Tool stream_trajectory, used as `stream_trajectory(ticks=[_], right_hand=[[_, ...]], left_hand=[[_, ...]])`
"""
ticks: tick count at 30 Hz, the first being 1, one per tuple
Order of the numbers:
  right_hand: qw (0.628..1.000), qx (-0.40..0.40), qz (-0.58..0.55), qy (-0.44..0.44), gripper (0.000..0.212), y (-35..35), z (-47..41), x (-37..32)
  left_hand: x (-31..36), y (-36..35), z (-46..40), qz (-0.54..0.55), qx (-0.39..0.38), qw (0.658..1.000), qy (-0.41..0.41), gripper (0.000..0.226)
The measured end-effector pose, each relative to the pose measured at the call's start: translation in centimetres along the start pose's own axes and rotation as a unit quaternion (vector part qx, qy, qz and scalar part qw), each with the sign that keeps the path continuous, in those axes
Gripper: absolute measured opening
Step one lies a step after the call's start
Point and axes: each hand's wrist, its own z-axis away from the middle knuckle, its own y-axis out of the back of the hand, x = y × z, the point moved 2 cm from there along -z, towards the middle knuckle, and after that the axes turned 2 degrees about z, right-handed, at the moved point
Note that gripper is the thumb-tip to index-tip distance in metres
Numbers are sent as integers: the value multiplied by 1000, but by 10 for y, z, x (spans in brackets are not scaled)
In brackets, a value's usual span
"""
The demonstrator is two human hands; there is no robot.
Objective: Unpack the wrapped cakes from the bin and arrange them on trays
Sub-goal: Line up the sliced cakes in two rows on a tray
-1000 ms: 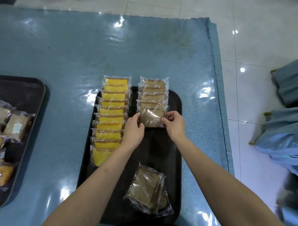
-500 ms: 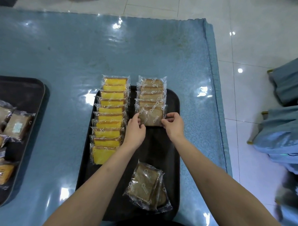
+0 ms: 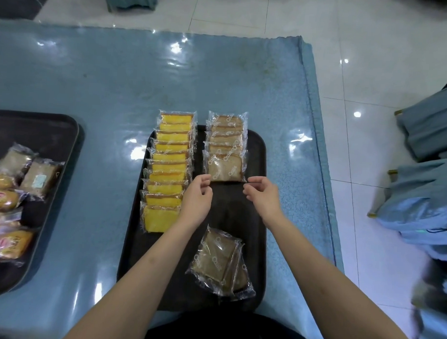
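A black tray (image 3: 256, 222) lies in front of me on the blue table. Along its left side runs a row of several wrapped yellow cakes (image 3: 170, 164). To the right is a shorter row of wrapped brown cakes (image 3: 226, 146), the nearest one (image 3: 226, 168) lying flat. My left hand (image 3: 196, 199) hovers just below that cake's left corner, fingers loosely curled and holding nothing. My right hand (image 3: 262, 196) hovers below its right corner, also empty. Two loose wrapped brown cakes (image 3: 221, 264) lie stacked near the tray's front.
A second black tray (image 3: 52, 126) at the left holds several mixed wrapped cakes (image 3: 11, 185). The blue table (image 3: 118, 82) ends at the right, with white tiled floor beyond. Blue-covered chairs (image 3: 427, 178) stand at the right.
Both hands have let go of the nearest brown cake, left lying at the row's front, and drawn back slightly toward me.
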Motion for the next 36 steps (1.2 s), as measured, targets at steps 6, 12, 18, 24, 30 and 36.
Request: stream_trajectory(ticks=[6,12,18,24,30,36], right_hand=[[1000,-20,13,18,13,1,35,9],[998,-39,43,28,12,-1,59,21],[991,-67,104,60,16,0,79,33],[980,-92,162,67,21,-3,89,49],[952,-113,269,90,24,-11,95,57],[928,-121,338,101,20,-13,97,66]], left_hand=[[-16,6,36,-5,0,1000,-10,33],[-43,9,70,-11,-4,1000,0,27],[-67,16,95,-23,-4,1000,20,24],[-79,16,117,-45,-5,998,47,27],[-89,20,128,-93,-11,993,72,35],[-94,15,135,-143,-50,984,93,34]])
